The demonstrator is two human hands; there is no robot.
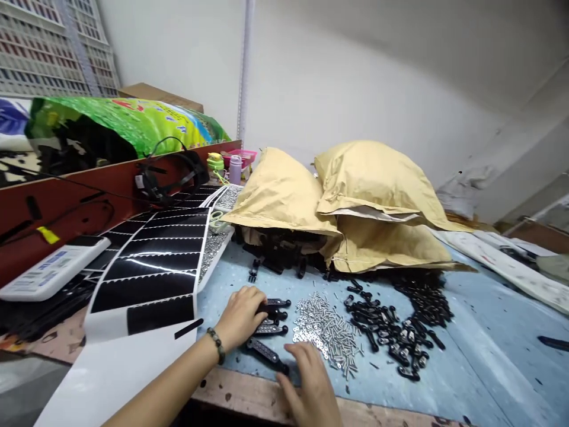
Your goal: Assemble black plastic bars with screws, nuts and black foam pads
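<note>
Several long black plastic parts (267, 351) with dotted inner faces lie roughly side by side on the blue table cover. My left hand (240, 317), with a beaded bracelet at the wrist, is curled over the left ends of the upper ones, thumb and fingers closing on a black part. My right hand (311, 385) is at the front edge, thumb and fingers apart, with nothing between them. Its thumb is close to the right end of the nearest part; whether they touch I cannot tell. Beyond it lies a heap of small silvery metal pins and plates (326, 332).
Small black pieces, some with metal inserts, form a pile (400, 338) on the right. Tan paper sacks (377, 178) stand behind, one spilling black parts. To the left are sheets of black stickers (155, 255), a white scale-like device (56, 267) and a red-brown board (89, 207).
</note>
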